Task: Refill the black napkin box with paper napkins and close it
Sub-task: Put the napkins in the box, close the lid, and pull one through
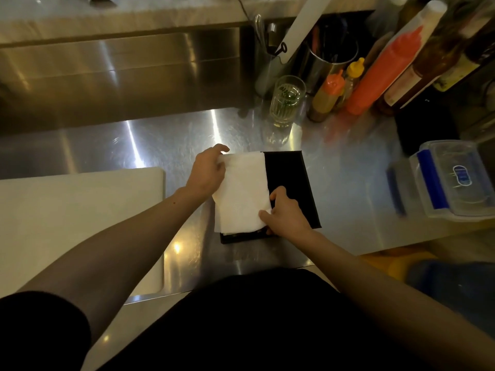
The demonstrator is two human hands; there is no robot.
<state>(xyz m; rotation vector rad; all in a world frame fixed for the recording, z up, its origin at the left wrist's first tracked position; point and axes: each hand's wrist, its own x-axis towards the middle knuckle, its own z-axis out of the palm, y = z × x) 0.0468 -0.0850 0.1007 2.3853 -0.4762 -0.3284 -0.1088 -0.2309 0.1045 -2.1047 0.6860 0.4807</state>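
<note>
The black napkin box [290, 183] lies flat on the steel counter in the middle of the view. A stack of white paper napkins [242, 194] covers its left half and hangs over the near left corner. My left hand [207, 174] grips the stack's far left corner. My right hand [284, 212] pinches the near right edge of the stack, resting over the box's front part. The box's left side and interior are hidden under the paper.
A white cutting board [80, 223] lies to the left. Behind the box stand a drinking glass [285, 101], squeeze bottles [375, 79] and a steel utensil pot [330, 62]. A clear plastic container with blue clips [450, 180] sits at the right. The counter edge [348, 253] runs close to my body.
</note>
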